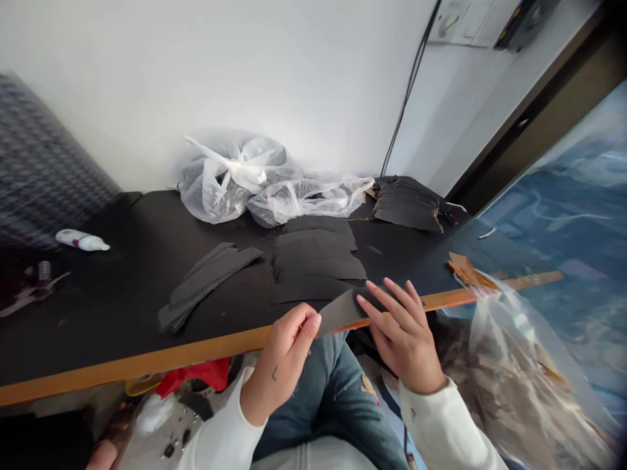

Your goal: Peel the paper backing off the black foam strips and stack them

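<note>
My left hand (284, 362) pinches the near left corner of a dark flat sheet (343, 312) at the table's front edge. My right hand (401, 336) lies with its fingers stretched out along the sheet's right side, touching it. Just beyond the sheet is a stack of similar dark sheets (316, 258) on the black table (122, 294). To its left lies a bundle of dark narrow strips (208, 281).
Crumpled clear plastic bags (255, 179) sit at the back against the white wall. Another pile of dark sheets (409, 202) lies back right. A white bottle (81, 240) rests far left. A plastic bag with brown scraps (519, 372) hangs at the right.
</note>
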`<action>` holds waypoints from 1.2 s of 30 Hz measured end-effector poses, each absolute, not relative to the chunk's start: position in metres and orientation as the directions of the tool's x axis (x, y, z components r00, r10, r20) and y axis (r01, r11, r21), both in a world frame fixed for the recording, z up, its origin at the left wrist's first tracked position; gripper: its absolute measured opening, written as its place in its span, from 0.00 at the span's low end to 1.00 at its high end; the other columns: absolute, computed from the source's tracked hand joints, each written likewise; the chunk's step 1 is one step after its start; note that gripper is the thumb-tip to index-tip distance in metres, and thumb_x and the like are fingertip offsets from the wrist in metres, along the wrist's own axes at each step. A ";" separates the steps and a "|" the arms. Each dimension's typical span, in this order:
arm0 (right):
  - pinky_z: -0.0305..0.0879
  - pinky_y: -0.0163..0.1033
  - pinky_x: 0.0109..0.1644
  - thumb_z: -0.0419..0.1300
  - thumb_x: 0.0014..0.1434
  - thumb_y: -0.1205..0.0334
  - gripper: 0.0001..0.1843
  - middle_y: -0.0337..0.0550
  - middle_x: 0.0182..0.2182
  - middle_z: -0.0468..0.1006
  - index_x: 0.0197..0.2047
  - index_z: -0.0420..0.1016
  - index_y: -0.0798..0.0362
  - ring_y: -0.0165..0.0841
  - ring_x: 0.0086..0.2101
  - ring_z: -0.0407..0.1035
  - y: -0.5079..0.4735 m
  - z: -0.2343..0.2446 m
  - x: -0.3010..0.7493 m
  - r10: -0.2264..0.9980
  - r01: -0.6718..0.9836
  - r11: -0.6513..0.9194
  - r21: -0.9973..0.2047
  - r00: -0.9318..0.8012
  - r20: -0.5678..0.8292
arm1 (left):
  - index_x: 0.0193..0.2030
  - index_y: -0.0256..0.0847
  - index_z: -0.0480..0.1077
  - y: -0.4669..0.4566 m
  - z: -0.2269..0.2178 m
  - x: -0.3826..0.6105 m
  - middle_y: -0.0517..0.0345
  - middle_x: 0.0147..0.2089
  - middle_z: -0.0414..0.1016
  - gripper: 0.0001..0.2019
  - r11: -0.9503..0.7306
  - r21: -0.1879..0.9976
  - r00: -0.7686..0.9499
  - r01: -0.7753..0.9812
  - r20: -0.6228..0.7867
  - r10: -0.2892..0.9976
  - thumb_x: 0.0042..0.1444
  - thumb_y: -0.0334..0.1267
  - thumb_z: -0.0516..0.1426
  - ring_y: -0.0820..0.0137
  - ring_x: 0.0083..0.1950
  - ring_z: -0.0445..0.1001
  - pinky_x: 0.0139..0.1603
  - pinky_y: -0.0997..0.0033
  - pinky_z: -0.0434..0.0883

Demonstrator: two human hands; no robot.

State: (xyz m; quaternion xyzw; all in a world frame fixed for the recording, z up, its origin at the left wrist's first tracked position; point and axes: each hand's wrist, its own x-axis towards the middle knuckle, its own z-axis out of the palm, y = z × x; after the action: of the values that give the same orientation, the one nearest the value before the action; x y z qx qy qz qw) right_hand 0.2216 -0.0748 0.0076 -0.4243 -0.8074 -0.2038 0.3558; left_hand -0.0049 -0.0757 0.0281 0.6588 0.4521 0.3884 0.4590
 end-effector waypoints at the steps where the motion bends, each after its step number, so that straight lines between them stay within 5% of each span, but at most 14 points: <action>1: 0.52 0.64 0.66 0.58 0.60 0.73 0.24 0.57 0.57 0.72 0.60 0.68 0.55 0.49 0.61 0.60 -0.078 0.009 0.216 0.556 0.838 0.546 0.008 -0.370 0.744 | 0.29 0.42 0.57 -0.078 0.028 -0.006 0.64 0.26 0.58 0.19 -0.182 0.948 0.277 0.263 0.107 0.955 0.70 0.48 0.45 0.72 0.29 0.60 0.32 0.73 0.59; 4: 0.56 0.61 0.61 0.58 0.61 0.63 0.20 0.58 0.50 0.71 0.56 0.68 0.59 0.48 0.53 0.64 -0.095 0.014 0.192 0.580 0.833 0.550 -0.062 -0.327 0.746 | 0.30 0.43 0.56 -0.086 0.024 -0.004 0.62 0.29 0.59 0.18 -0.220 0.925 0.258 0.310 0.141 0.956 0.71 0.46 0.43 0.71 0.32 0.62 0.35 0.71 0.60; 9: 0.57 0.44 0.40 0.52 0.67 0.50 0.14 0.42 0.31 0.69 0.35 0.64 0.51 0.36 0.33 0.61 -0.108 0.028 0.155 0.666 0.802 0.559 -0.213 -0.280 0.692 | 0.34 0.44 0.58 -0.096 0.013 0.002 0.60 0.33 0.63 0.14 -0.290 0.930 0.273 0.225 0.225 0.935 0.71 0.45 0.43 0.69 0.35 0.64 0.39 0.70 0.63; 17: 0.54 0.37 0.33 0.58 0.64 0.58 0.15 0.35 0.25 0.64 0.29 0.58 0.50 0.30 0.29 0.59 -0.094 0.029 0.145 0.740 0.668 0.598 -0.442 -0.249 0.625 | 0.33 0.43 0.56 -0.092 0.001 0.002 0.59 0.33 0.60 0.19 -0.324 0.945 0.339 0.052 0.288 0.895 0.71 0.52 0.40 0.69 0.35 0.60 0.39 0.69 0.61; 22: 0.59 0.35 0.34 0.54 0.66 0.61 0.13 0.36 0.25 0.68 0.29 0.62 0.51 0.29 0.29 0.63 -0.094 0.023 0.151 0.860 0.402 0.510 -0.761 -0.217 0.462 | 0.34 0.42 0.58 -0.092 0.004 0.003 0.59 0.34 0.60 0.17 -0.174 0.985 0.381 0.011 0.157 0.911 0.72 0.49 0.42 0.69 0.37 0.61 0.42 0.69 0.61; 26: 0.62 0.36 0.31 0.54 0.66 0.55 0.15 0.37 0.26 0.70 0.28 0.65 0.50 0.31 0.27 0.65 -0.088 0.010 0.171 0.960 -0.008 0.266 -0.964 -0.083 0.266 | 0.32 0.42 0.58 -0.085 0.001 -0.003 0.61 0.31 0.59 0.19 -0.046 0.996 0.365 -0.082 0.073 0.928 0.71 0.50 0.44 0.71 0.34 0.61 0.40 0.70 0.62; 31: 0.70 0.41 0.37 0.50 0.68 0.52 0.15 0.37 0.34 0.82 0.39 0.76 0.44 0.35 0.34 0.76 -0.073 -0.014 0.212 0.965 -0.348 0.255 -0.902 0.155 0.213 | 0.29 0.42 0.55 -0.075 -0.001 -0.016 0.65 0.27 0.58 0.22 0.112 0.908 0.248 -0.405 -0.009 0.969 0.63 0.58 0.54 0.76 0.26 0.58 0.27 0.73 0.61; 36: 0.70 0.47 0.49 0.45 0.70 0.53 0.21 0.35 0.36 0.84 0.40 0.80 0.41 0.35 0.41 0.77 -0.062 -0.026 0.249 0.907 -0.379 0.388 -0.840 0.320 0.275 | 0.27 0.42 0.54 -0.080 0.000 -0.044 0.65 0.25 0.57 0.23 0.082 0.933 0.126 -0.351 -0.040 0.991 0.63 0.55 0.55 0.76 0.25 0.59 0.26 0.75 0.61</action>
State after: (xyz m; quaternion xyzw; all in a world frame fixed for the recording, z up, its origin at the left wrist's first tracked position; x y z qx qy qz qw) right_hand 0.2492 -0.0616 -0.0261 -0.3405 -0.3875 0.4358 0.7375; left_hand -0.0437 -0.0803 0.0000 0.4139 0.3865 0.5365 0.6257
